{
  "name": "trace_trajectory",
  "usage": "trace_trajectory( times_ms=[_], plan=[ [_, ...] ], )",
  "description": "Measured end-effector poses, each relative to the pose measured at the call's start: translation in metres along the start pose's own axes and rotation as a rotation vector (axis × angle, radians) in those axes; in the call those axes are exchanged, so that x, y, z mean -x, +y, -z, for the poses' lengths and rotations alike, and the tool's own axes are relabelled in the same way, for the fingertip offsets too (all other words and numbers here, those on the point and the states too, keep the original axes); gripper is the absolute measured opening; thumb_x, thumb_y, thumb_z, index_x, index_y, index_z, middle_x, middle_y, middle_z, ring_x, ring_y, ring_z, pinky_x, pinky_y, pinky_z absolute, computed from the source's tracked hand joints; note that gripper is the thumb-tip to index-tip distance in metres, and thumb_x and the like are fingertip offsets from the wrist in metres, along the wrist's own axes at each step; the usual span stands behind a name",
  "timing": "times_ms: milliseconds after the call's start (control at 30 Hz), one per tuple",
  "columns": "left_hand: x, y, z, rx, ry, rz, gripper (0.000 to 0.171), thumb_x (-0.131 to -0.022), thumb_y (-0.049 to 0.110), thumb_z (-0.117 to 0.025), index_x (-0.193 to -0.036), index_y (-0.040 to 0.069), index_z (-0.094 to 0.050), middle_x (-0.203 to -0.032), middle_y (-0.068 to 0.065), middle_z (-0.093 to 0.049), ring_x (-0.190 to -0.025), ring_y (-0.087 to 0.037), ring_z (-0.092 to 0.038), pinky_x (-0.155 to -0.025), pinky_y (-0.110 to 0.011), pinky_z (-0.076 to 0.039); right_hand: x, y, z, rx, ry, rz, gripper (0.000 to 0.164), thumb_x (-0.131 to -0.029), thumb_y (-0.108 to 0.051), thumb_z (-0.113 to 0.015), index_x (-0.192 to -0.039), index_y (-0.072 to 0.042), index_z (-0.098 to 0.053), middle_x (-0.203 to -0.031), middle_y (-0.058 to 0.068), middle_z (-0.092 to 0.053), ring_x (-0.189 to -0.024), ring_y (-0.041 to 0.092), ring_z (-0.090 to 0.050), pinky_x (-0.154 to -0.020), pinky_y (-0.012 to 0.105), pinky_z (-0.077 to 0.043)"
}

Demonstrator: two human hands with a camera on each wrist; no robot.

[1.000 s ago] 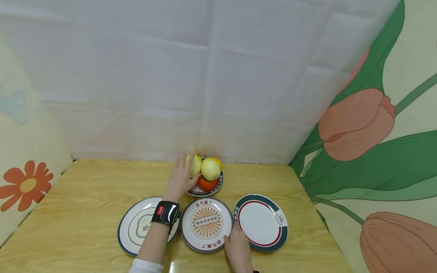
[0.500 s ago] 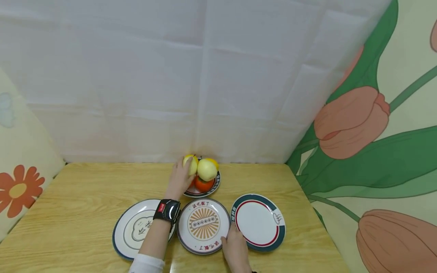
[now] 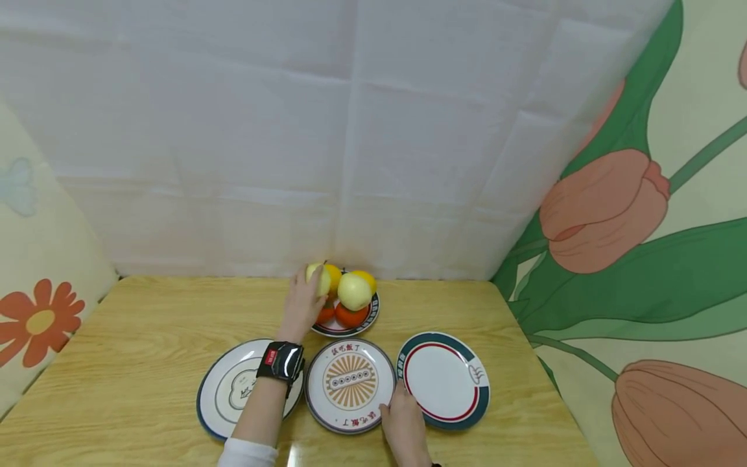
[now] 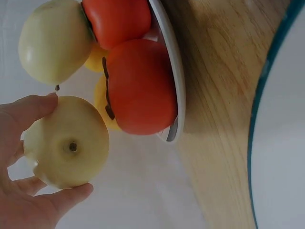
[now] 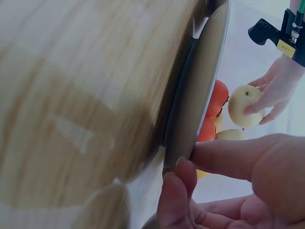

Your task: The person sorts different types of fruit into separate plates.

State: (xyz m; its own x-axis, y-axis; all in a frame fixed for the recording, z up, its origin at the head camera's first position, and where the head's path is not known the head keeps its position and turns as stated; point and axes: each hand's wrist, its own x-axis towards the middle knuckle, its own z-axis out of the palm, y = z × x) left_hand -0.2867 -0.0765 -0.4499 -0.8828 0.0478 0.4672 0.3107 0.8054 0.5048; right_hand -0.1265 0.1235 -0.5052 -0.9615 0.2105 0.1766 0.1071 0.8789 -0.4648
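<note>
Right hand [image 3: 404, 425] pinches plate [image 3: 351, 385] lettered 該吃飯了, two more dishes [image 3: 443, 381] flanking it; left hand [image 3: 300, 301] grips one pale fruit [image 4: 78, 131] of two beyond it.

Room type unclear; looks like staged tabletop set-up. Creased wh. cloth backdrop [image 3: 233, 130] across top ctr; flower-print wall [image 3: 700, 292] at frame R; wood-grain tabletop [image 3: 152, 344] below. Black wrist-worn gear [image 5: 263, 32], upper R of rt-wrist view.

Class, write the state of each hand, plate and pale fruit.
Left hand, gripping left pale fruit.
Left pale fruit, held.
Right pale fruit, unheld.
Right hand, pinching middle plate.
Middle plate, face up.
Left plate, face up, partly hidden.
Right plate, face up, bare.
Back plate, loaded.
</note>
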Motion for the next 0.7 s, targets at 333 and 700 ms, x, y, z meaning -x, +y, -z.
trace_trajectory(
  times_ms=[333,700],
  plan=[
    [0.033,-0.014,0.033,-0.017,0.016,-0.013,0.062,-0.079,0.008,-0.074,-0.134,0.002,-0.047,-0.137,-0.034,-0.038,-0.118,-0.054,-0.045,-0.084,-0.061,-0.048,0.002,0.0,0.002,-0.003,0.017,0.01,0.047,-0.066,-0.005,-0.082,-0.103,0.011,-0.058,-0.084,0.023,-0.067,-0.076,0.038,-0.067,-0.067,0.046,-0.052],
    [0.097,-0.032,0.067,-0.129,-0.047,-0.045,0.062,-0.075,0.016,-0.079,-0.13,0.005,-0.052,-0.133,-0.03,-0.044,-0.109,-0.052,-0.053,-0.071,-0.058,-0.052,0.0,0.0,0.003,-0.012,-0.035,-0.002,0.044,-0.07,-0.006,-0.08,-0.102,0.012,-0.058,-0.087,0.024,-0.067,-0.078,0.038,-0.067,-0.068,0.046,-0.053]
  ],
)
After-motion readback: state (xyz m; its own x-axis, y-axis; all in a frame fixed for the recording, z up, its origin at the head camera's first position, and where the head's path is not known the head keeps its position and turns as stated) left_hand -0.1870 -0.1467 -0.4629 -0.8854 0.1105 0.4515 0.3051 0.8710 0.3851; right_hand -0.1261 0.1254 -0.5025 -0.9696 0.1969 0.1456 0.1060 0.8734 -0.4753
